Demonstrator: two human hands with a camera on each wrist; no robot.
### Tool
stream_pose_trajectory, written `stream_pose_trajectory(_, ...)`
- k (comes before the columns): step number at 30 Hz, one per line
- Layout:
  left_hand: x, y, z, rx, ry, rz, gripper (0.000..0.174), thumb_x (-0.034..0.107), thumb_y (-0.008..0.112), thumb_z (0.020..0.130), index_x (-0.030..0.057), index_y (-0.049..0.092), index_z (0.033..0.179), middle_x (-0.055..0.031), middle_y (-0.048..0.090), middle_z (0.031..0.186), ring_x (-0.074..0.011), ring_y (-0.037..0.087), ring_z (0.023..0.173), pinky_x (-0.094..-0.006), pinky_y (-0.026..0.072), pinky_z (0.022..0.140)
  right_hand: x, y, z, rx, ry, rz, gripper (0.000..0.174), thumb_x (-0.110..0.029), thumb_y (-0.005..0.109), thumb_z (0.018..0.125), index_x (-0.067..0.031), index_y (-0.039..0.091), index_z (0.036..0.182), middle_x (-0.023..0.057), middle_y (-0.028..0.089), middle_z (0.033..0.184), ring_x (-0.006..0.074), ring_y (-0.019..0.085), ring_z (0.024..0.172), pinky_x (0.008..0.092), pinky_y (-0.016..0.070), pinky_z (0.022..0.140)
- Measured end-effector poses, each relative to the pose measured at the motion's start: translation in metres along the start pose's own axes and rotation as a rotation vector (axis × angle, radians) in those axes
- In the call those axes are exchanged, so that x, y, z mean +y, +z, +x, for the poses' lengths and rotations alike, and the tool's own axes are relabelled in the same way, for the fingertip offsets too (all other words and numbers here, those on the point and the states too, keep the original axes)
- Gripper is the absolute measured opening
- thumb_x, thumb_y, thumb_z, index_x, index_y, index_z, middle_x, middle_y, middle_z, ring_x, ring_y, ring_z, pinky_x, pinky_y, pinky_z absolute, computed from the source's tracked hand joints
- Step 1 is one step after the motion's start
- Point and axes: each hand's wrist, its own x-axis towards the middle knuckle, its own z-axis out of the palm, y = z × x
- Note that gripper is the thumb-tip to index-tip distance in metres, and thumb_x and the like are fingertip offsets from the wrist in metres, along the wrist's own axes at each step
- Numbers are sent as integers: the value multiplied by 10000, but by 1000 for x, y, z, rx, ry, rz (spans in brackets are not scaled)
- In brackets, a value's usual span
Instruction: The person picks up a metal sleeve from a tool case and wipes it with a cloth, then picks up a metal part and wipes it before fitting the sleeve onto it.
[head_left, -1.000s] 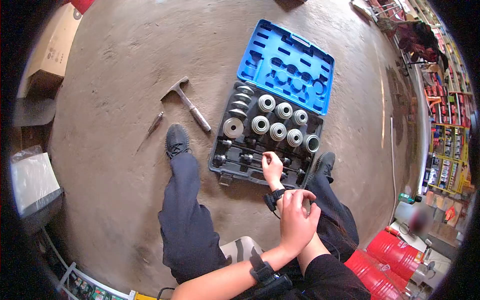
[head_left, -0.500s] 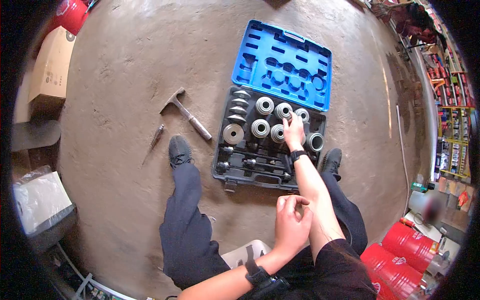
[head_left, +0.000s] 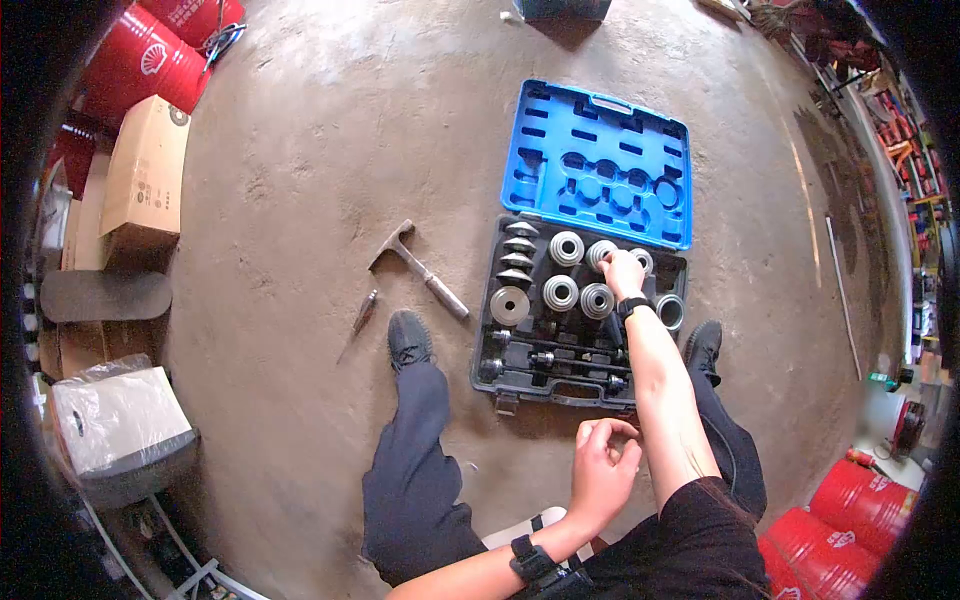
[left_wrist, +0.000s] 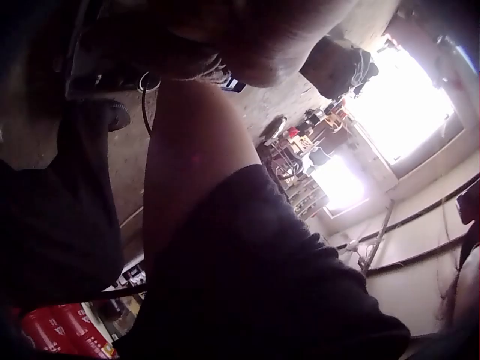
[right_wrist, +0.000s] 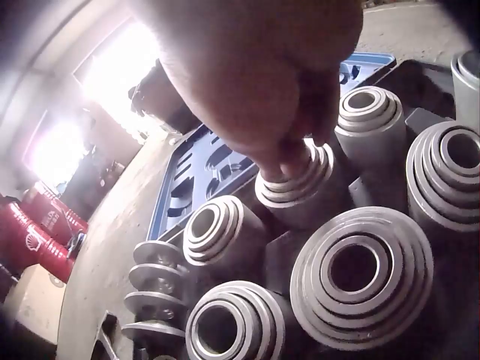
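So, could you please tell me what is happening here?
A person's right hand has its fingers at the top of a nested set of metal sleeves standing in an open case. The left hand is nearer the body, loosely curled, holding nothing visible. A hammer lies on the floor.

Your nested sleeves (right_wrist: 394, 296): bare grey metal, smooth, satin sheen along the rims. Stacked discs (right_wrist: 156, 304) also metal, a bit shinier. Case base (head_left: 525, 391) looks black plastic, mostly matt; lid (head_left: 606, 150) blue moulded plastic, smooth, light gloss. Hammer (head_left: 422, 271) reads as worn, dull metal. Floor (head_left: 300, 200) under you: rough, matt concrete. Your trousers (head_left: 420, 430): dark matt cloth. Carton (head_left: 146, 170): plain matt cardboard. Drums (head_left: 130, 65): glossy red-painted metal.
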Motion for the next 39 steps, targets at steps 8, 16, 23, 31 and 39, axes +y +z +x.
stream_pose_trajectory(8,10,1,8,-67,-9,7,123,110,613,793,32,628,887,-102,526,922,-177,549,778,-290,479,668,-2,-30,-54,434,122,450,230,-256,563,914,-48,661,934,153,669,834,292,646,755,376,484,659)
stream_pose_trajectory(16,24,7,11,-47,291,136,183,162,638,777,24,611,895,-152,539,899,-278,553,809,-356,472,712,-2,-120,-264,154,595,1722,283,-204,499,962,-102,516,698,-59,432,612,70,409,540,250,353,505)
stream_pose_trajectory(23,10,10,-11,-363,240,258,483,450,489,944,-27,566,928,-196,616,890,-378,600,844,-426,472,765,-18,-192,-363,300,467,1772,177,-225,514,926,-79,596,869,-19,583,813,97,536,695,257,442,631)
stream_pose_trajectory(31,-8,1,-52,-316,223,-106,567,504,465,941,-43,609,973,-153,647,897,-227,600,846,-365,459,783,-60,-226,-436,444,-55,848,393,-133,546,946,-19,393,1289,79,517,1184,147,536,984,292,447,873)
stream_pose_trajectory(39,-39,4,-56,-198,324,-312,510,523,503,935,19,530,1005,-80,602,786,-166,601,656,-315,476,594,-70,-200,-472,-37,75,1324,365,-239,491,992,0,465,1267,69,566,1173,152,549,1031,290,448,888)
